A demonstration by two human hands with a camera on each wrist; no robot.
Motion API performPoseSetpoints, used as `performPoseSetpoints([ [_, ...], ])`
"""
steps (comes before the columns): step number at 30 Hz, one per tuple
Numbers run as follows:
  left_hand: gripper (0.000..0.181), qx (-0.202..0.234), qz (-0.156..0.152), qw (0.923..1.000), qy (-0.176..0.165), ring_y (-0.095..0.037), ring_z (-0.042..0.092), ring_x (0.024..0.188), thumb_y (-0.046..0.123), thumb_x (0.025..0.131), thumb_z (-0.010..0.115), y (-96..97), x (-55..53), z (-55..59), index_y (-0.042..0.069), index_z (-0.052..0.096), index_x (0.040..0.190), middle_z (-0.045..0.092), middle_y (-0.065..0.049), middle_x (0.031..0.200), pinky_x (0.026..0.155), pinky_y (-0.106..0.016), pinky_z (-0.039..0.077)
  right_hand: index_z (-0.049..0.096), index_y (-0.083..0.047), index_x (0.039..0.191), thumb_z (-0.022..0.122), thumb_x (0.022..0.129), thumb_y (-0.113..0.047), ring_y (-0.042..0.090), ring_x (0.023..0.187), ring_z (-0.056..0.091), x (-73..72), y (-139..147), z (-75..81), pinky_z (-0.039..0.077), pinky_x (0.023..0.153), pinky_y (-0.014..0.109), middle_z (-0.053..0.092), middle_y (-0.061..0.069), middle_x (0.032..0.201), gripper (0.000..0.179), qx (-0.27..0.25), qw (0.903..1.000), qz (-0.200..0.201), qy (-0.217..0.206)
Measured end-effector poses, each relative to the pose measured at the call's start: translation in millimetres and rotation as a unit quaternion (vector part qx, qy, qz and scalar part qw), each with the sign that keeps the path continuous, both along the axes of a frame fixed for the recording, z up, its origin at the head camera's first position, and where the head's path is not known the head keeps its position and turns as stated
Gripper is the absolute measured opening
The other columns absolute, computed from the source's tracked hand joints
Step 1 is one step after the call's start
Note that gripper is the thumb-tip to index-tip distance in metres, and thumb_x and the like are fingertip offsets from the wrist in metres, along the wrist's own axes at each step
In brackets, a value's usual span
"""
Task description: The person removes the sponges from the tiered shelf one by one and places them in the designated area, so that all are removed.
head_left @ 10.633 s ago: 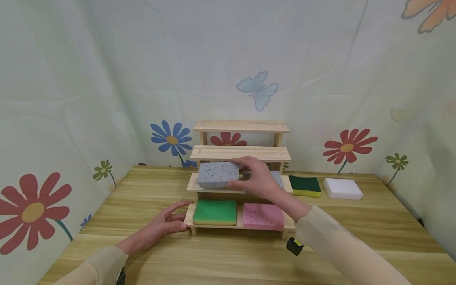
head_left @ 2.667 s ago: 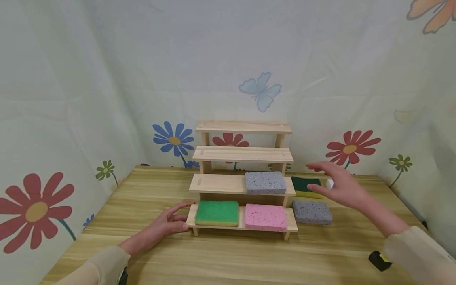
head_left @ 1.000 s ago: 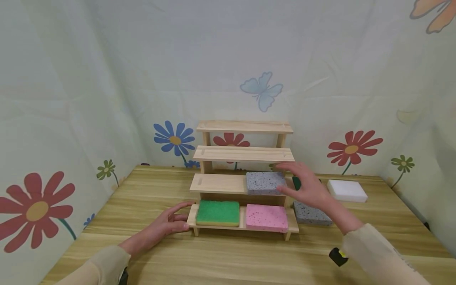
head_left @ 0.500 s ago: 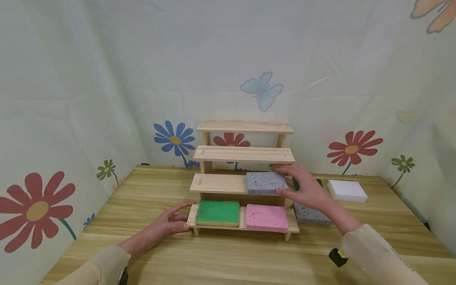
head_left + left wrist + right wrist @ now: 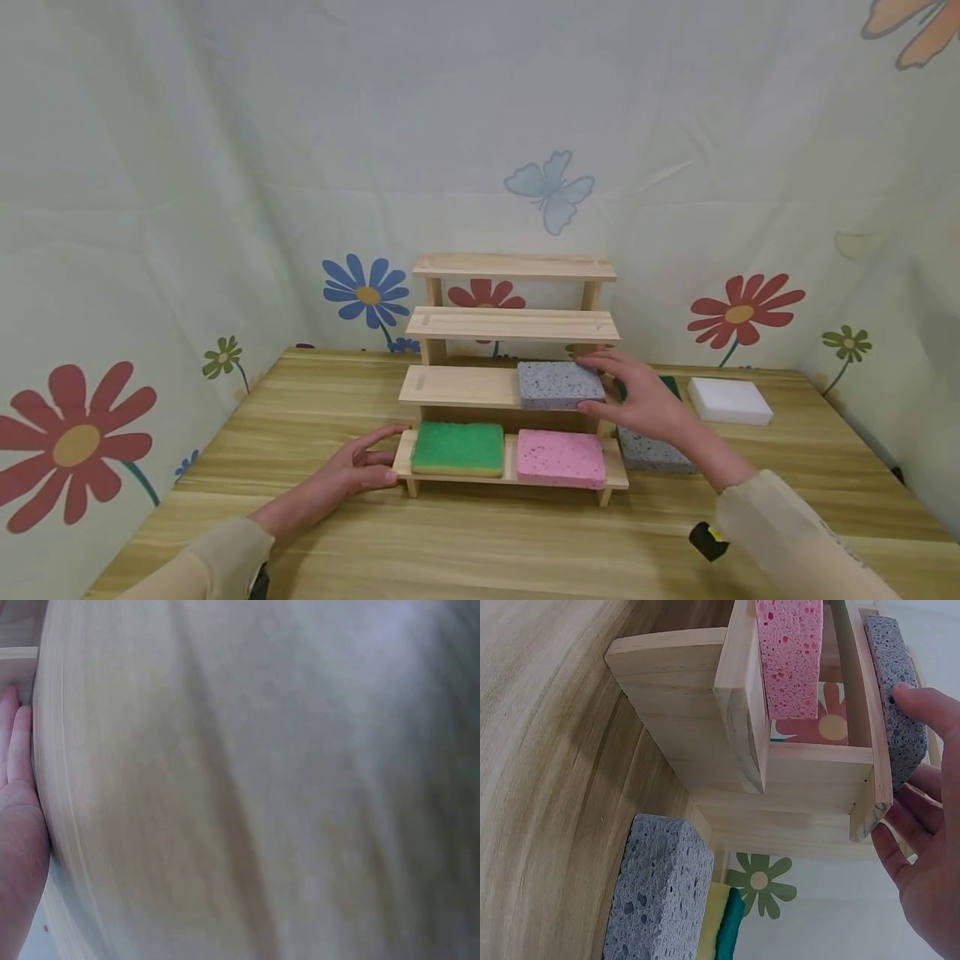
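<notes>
My right hand (image 5: 637,396) pinches the right end of a speckled grey sponge (image 5: 557,385), thumb at its front and fingers behind. This sponge lies flat on the right half of the second step from the bottom of a wooden tiered rack (image 5: 457,386). In the right wrist view, my thumb presses the face of the grey sponge (image 5: 896,697). My left hand (image 5: 348,467) holds the left end of the lowest step between thumb and fingers; the left wrist view catches only part of the left hand (image 5: 19,817). A green sponge (image 5: 458,447) and a pink sponge (image 5: 561,457) sit on that step.
A second grey sponge (image 5: 651,452) lies on the table right of the rack, partly behind my right wrist. Beyond it are a dark green and yellow sponge (image 5: 721,922), mostly hidden in the head view, and a white sponge (image 5: 729,400). A flowered cloth (image 5: 450,125) hangs behind.
One grey sponge has gone from the step to the table at right. My right hand has since moved left from near the white sponge to the remaining grey one. My left hand stays put.
</notes>
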State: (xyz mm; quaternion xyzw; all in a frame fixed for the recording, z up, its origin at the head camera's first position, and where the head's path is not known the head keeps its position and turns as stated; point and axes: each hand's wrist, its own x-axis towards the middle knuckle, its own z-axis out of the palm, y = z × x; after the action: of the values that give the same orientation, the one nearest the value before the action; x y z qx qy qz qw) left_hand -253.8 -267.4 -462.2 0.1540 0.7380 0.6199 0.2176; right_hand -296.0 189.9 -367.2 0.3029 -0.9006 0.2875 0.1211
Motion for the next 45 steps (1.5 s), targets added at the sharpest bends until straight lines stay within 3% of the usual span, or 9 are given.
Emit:
performPoseSetpoints([
  [12,0.072,-0.001,0.003,1.0,0.0,-0.022,0.058,0.127,0.019,0.098,0.06,-1.1,-1.9,-3.0,0.019,0.021,0.159,0.04,-0.03,0.151,0.1,-0.03,0.053,0.057,-0.014,0.139,0.08,0.082,-0.038,0.036,0.129,0.054,0.2,-0.5,-0.5,0.051,0.098,0.056,0.052,0.013,0.147,0.066,-0.009,0.9997,-0.017,-0.01],
  [33,0.073,-0.004,0.007,1.0,0.001,-0.019,0.059,0.124,0.019,0.098,0.061,0.1,-1.0,-1.3,0.018,0.021,0.159,0.043,-0.031,0.149,0.098,-0.028,0.053,0.059,-0.014,0.136,0.082,0.081,-0.033,0.035,0.123,0.056,5.3,11.1,1.8,0.048,0.099,0.061,0.055,0.013,0.143,0.063,-0.043,0.9984,-0.037,0.01],
  [45,0.074,0.008,0.001,1.0,0.005,-0.014,0.062,0.12,0.016,0.097,0.061,0.3,-3.3,-1.9,0.015,0.02,0.159,0.044,-0.031,0.148,0.097,-0.026,0.054,0.059,-0.014,0.136,0.082,0.081,-0.032,0.025,0.114,0.058,7.9,15.8,5.2,0.053,0.09,0.044,0.058,0.008,0.139,0.062,-0.05,0.9973,-0.045,0.031],
])
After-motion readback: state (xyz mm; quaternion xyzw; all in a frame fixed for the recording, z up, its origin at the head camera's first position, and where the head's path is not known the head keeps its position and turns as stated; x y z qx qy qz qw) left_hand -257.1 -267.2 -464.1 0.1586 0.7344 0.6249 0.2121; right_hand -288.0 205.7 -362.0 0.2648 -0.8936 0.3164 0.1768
